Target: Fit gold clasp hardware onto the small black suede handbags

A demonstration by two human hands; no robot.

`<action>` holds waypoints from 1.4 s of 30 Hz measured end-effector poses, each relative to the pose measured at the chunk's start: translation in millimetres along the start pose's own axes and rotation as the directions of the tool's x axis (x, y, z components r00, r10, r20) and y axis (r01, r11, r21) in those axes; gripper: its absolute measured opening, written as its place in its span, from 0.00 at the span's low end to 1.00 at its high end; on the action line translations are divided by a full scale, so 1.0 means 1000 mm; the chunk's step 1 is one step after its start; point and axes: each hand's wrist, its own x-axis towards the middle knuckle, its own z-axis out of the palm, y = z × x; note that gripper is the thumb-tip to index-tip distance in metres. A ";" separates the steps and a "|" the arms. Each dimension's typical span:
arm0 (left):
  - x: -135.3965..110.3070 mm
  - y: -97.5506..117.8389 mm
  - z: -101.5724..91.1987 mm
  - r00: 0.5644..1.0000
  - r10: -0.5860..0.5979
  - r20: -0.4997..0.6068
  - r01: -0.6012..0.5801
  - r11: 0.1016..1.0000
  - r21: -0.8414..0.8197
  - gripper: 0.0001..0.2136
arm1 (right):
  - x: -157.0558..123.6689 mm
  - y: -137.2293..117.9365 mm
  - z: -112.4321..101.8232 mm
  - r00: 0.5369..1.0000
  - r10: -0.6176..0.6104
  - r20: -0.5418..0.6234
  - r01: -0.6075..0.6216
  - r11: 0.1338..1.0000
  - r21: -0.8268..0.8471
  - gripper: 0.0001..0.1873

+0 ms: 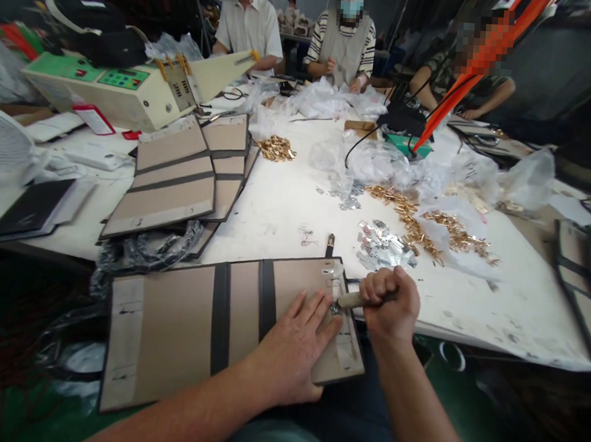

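An opened-out binder cover [168, 333], tan inside with dark spine strips, lies across the table's front edge and my lap. My left hand [298, 344] rests on its right panel, fingers spread flat. Wrapped round the handle of a hand tool [352, 300] is my right hand [391, 300]. The tool's tip meets a small metal piece [336, 308] near the panel's right edge; its exact kind I cannot make out. A dark strap with a metal end [330, 244] sticks out past the cover's top edge.
Stacked covers [171, 203] stand at the left, beside a green-and-cream machine [108, 89]. Silver metal plates [381, 245] and gold-coloured clips [401, 211] lie in heaps on the white table [276, 213]. An orange post [463, 91] rises at the right. Several people are across the table.
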 end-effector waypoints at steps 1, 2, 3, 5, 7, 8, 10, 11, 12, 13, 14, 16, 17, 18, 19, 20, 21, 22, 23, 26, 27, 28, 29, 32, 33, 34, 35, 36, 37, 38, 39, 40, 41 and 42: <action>0.000 -0.001 0.001 1.000 0.001 0.000 -0.001 1.000 -0.006 0.53 | 0.002 0.003 -0.004 1.000 0.025 0.001 -0.025 1.000 0.017 0.22; 0.000 -0.002 0.001 1.000 0.002 0.000 -0.002 1.000 -0.012 0.53 | 0.003 0.004 -0.006 0.999 0.045 0.003 -0.045 0.999 0.030 0.22; 0.001 -0.002 0.001 1.000 0.005 0.001 -0.005 1.000 -0.021 0.53 | 0.002 0.005 -0.007 0.998 0.055 0.009 -0.055 0.998 0.032 0.22; 0.001 -0.003 0.001 1.000 0.015 0.005 -0.015 0.999 -0.040 0.53 | -0.001 0.006 -0.005 0.999 0.032 0.038 -0.032 0.999 -0.010 0.22; 0.001 -0.004 0.000 1.000 0.023 0.010 -0.022 0.998 -0.056 0.53 | -0.007 0.008 0.002 0.994 -0.032 0.106 0.044 0.993 -0.111 0.22; 0.000 -0.004 -0.001 1.000 0.024 0.011 -0.023 0.998 -0.063 0.52 | -0.011 0.009 0.007 0.986 -0.056 0.159 0.086 0.979 -0.186 0.22; -0.001 -0.004 -0.002 1.000 0.022 0.013 -0.021 0.997 -0.078 0.53 | -0.016 0.009 0.016 0.955 -0.046 0.293 0.161 0.911 -0.381 0.23; -0.002 -0.004 -0.001 1.000 0.022 0.012 -0.021 0.996 -0.088 0.53 | -0.018 0.008 0.019 0.935 -0.014 0.355 0.194 0.857 -0.477 0.24; -0.002 -0.004 -0.001 1.000 0.021 0.008 -0.020 0.995 -0.099 0.54 | -0.020 0.006 0.021 0.916 0.021 0.400 0.222 0.804 -0.551 0.24; -0.003 -0.004 0.000 1.000 0.019 0.002 -0.019 0.994 -0.110 0.54 | -0.020 0.005 0.022 0.905 0.040 0.424 0.245 0.765 -0.595 0.25; -0.004 -0.004 0.001 1.000 0.017 -0.007 -0.018 0.993 -0.118 0.54 | -0.021 0.004 0.023 0.903 0.038 0.428 0.259 0.747 -0.612 0.25; -0.005 -0.005 0.004 0.999 0.012 -0.029 -0.016 0.992 -0.125 0.54 | -0.020 0.003 0.020 0.918 -0.002 0.398 0.261 0.758 -0.598 0.25; -0.005 -0.005 0.005 0.999 0.009 -0.038 -0.014 0.992 -0.127 0.54 | -0.020 0.003 0.019 0.926 -0.017 0.376 0.253 0.767 -0.589 0.25; -0.006 -0.005 0.006 0.999 0.006 -0.045 -0.012 0.991 -0.131 0.54 | -0.019 0.004 0.018 0.932 -0.021 0.361 0.245 0.772 -0.587 0.25; -0.006 -0.005 0.006 0.999 0.004 -0.050 -0.011 0.991 -0.135 0.55 | -0.019 0.004 0.017 0.934 -0.015 0.356 0.237 0.771 -0.591 0.25; -0.006 -0.005 0.007 0.999 0.001 -0.053 -0.008 0.990 -0.140 0.55 | -0.019 0.004 0.018 0.933 -0.006 0.359 0.233 0.771 -0.592 0.25; -0.006 -0.005 0.007 0.999 -0.002 -0.055 -0.006 0.989 -0.145 0.55 | -0.020 0.004 0.019 0.929 0.000 0.369 0.234 0.772 -0.590 0.25; -0.006 -0.005 0.008 0.998 -0.001 -0.055 -0.007 0.989 -0.148 0.55 | -0.020 0.003 0.022 0.922 0.004 0.386 0.242 0.773 -0.587 0.25; -0.006 -0.005 0.008 0.998 0.004 -0.056 -0.012 0.988 -0.151 0.55 | -0.021 0.002 0.025 0.911 0.011 0.413 0.256 0.769 -0.585 0.26; -0.005 -0.006 0.007 0.998 0.016 -0.063 -0.027 0.984 -0.178 0.56 | -0.024 0.001 0.037 0.839 0.085 0.537 0.333 0.701 -0.630 0.26; -0.005 -0.006 0.007 0.998 0.018 -0.065 -0.031 0.981 -0.192 0.56 | -0.025 0.002 0.041 0.807 0.121 0.578 0.366 0.666 -0.650 0.25; -0.005 -0.006 0.006 0.998 0.019 -0.068 -0.033 0.978 -0.207 0.56 | -0.025 0.003 0.043 0.777 0.151 0.610 0.399 0.632 -0.665 0.25; -0.005 -0.006 0.005 0.997 0.020 -0.071 -0.035 0.975 -0.217 0.56 | -0.025 0.005 0.045 0.754 0.169 0.635 0.429 0.605 -0.671 0.25; -0.006 -0.006 0.003 0.997 0.016 -0.078 -0.033 0.976 -0.215 0.55 | -0.023 0.006 0.043 0.729 0.182 0.659 0.460 0.583 -0.670 0.24; -0.007 -0.006 0.003 0.997 0.011 -0.080 -0.027 0.978 -0.205 0.55 | -0.022 0.006 0.041 0.737 0.180 0.651 0.448 0.592 -0.670 0.25; -0.008 -0.006 0.003 0.997 0.008 -0.078 -0.023 0.981 -0.194 0.55 | -0.021 0.004 0.039 0.753 0.174 0.635 0.422 0.613 -0.668 0.25; -0.008 -0.006 0.003 0.997 0.007 -0.075 -0.021 0.983 -0.183 0.55 | -0.020 0.002 0.037 0.778 0.157 0.608 0.383 0.648 -0.658 0.25; -0.009 -0.006 0.003 0.997 0.009 -0.072 -0.021 0.985 -0.173 0.55 | -0.019 -0.001 0.035 0.805 0.123 0.580 0.346 0.697 -0.629 0.25; -0.009 -0.006 0.004 0.998 0.012 -0.068 -0.023 0.986 -0.165 0.55 | -0.019 -0.002 0.034 0.829 0.080 0.554 0.316 0.750 -0.581 0.25; -0.009 -0.006 0.004 0.998 0.018 -0.061 -0.027 0.987 -0.157 0.55 | -0.020 -0.004 0.032 0.846 0.036 0.532 0.298 0.796 -0.527 0.25; -0.009 -0.006 0.005 0.998 0.023 -0.055 -0.031 0.988 -0.154 0.55 | -0.021 -0.004 0.031 0.855 0.002 0.519 0.291 0.825 -0.484 0.25; -0.008 -0.005 0.005 0.998 0.022 -0.051 -0.030 0.988 -0.153 0.55 | -0.022 -0.004 0.030 0.860 -0.012 0.511 0.287 0.838 -0.464 0.24; -0.008 -0.005 0.006 0.999 0.017 -0.047 -0.024 0.987 -0.157 0.55 | -0.023 -0.002 0.029 0.864 -0.012 0.503 0.282 0.839 -0.465 0.24; -0.007 -0.005 0.006 0.999 0.014 -0.043 -0.021 0.986 -0.163 0.55 | -0.024 -0.001 0.028 0.869 0.000 0.494 0.274 0.833 -0.481 0.24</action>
